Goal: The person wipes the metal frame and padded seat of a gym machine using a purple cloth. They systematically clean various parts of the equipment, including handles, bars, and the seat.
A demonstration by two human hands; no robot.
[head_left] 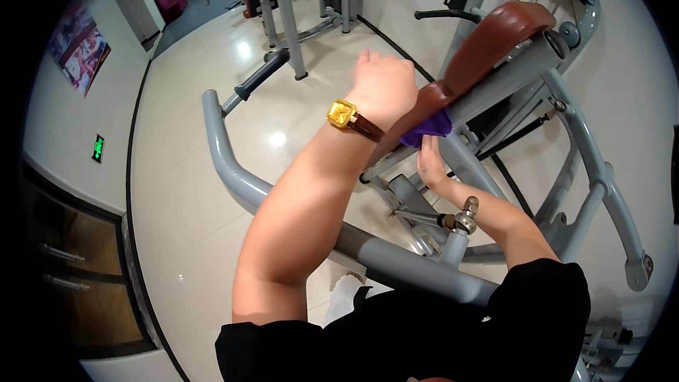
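My left hand (384, 87), with a gold watch (342, 113) on a brown strap at the wrist, is bent over the red-brown padded seat (432, 95) of a grey exercise machine. Its fingers are curled, and the far side of the hand is hidden, so I cannot tell whether it grips anything. Lower right, my right hand (431, 162) reaches under the seat. Its fingertips press a purple cloth (435, 126) against the seat's underside, beside the grey frame tube.
A thick grey tube (403, 252) crosses in front of me, with a metal joint (466, 217) standing on it. A grip handle (265, 71) rises at left. A black handle (445, 14) juts out beyond the backrest (496, 37). Another machine (286, 16) stands farther back.
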